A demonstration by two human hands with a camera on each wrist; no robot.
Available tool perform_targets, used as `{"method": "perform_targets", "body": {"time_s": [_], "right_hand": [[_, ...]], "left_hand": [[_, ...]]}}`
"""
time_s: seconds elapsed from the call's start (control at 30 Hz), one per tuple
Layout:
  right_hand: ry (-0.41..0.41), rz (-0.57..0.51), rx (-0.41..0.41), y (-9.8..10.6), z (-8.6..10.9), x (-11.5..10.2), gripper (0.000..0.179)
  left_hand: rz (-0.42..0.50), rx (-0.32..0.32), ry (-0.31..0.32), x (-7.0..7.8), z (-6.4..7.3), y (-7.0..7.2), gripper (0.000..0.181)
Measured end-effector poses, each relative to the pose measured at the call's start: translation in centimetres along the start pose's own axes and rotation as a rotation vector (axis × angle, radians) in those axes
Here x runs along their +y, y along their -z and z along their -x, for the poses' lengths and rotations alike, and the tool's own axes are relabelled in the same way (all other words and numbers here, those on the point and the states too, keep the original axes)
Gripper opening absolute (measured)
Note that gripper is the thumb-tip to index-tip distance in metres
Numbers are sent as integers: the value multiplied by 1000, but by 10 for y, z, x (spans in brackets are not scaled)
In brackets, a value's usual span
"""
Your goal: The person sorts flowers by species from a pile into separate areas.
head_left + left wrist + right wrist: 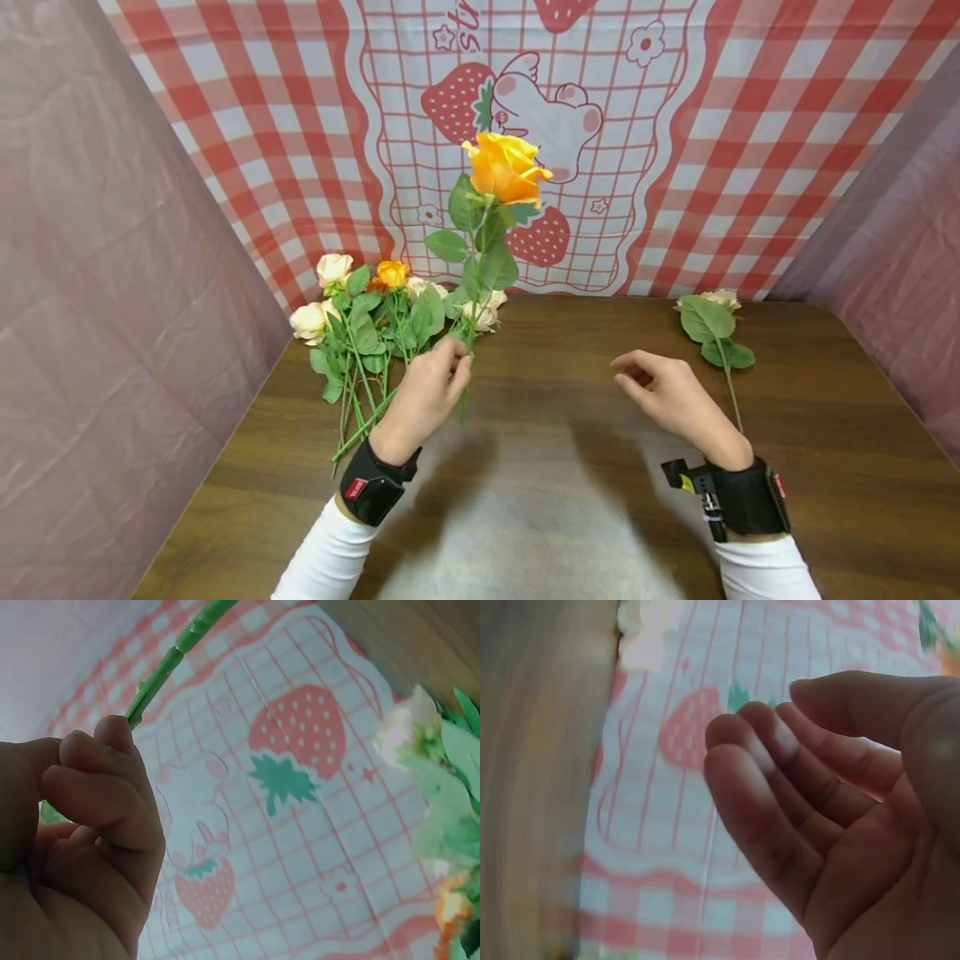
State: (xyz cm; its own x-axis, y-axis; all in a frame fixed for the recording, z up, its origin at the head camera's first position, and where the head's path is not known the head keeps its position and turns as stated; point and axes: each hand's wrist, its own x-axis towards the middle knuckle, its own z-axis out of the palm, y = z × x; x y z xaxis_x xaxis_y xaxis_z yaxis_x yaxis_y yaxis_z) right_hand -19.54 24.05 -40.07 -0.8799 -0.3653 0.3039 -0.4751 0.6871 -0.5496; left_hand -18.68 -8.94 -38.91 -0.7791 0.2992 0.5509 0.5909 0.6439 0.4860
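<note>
An orange-yellow rose (507, 171) stands upright in my left hand (429, 385), which pinches its green stem between curled fingers and thumb. In the left wrist view the stem (174, 660) comes out past the fingertips of the left hand (97, 817). My right hand (671, 398) hovers over the table with loosely bent fingers and holds nothing. The right wrist view shows that hand (802, 780) with a gap between thumb and fingers. Nearest to it lies a pale rose (720, 300) with broad green leaves on the table's right side.
Several pale roses (309, 322) and an orange rose (392, 273) lie bunched at the table's left, stems toward me. Behind the wooden table (555, 358) hangs a red-checked cloth (292, 92) with strawberries. Pinkish drapes (112, 250) flank both sides.
</note>
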Motion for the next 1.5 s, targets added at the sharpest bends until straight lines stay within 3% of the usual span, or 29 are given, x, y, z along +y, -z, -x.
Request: {"method": "perform_targets", "body": {"time_s": [0.27,0.4,0.57,0.7,0.97,1.2,1.33,1.5], "right_hand": [[121,-191,-66,-41,-6,-38,14],[149,-278,-110,-54,-5,-53,15],[176,-332,-81,-61,-3,-60,11],[167,-349,-49,-62,-2,-60,7],[148,-379,-54,-63,-3,-59,6],[130,-406,-53,-66,-3,-56,8],[60,-426,-63,-67,-3,-55,6],[-72,-370,-78,-62,-4,-50,3]], "left_hand": [[56,-55,-54,17,4,-18,4],[134,-112,-54,26,8,-28,5],[263,-190,-30,35,12,-38,4],[311,-194,-27,38,15,-43,4],[276,-155,-56,36,15,-48,6],[145,-126,-116,36,15,-50,7],[87,-140,-128,37,15,-49,15],[54,-152,-101,36,16,-45,18]]}}
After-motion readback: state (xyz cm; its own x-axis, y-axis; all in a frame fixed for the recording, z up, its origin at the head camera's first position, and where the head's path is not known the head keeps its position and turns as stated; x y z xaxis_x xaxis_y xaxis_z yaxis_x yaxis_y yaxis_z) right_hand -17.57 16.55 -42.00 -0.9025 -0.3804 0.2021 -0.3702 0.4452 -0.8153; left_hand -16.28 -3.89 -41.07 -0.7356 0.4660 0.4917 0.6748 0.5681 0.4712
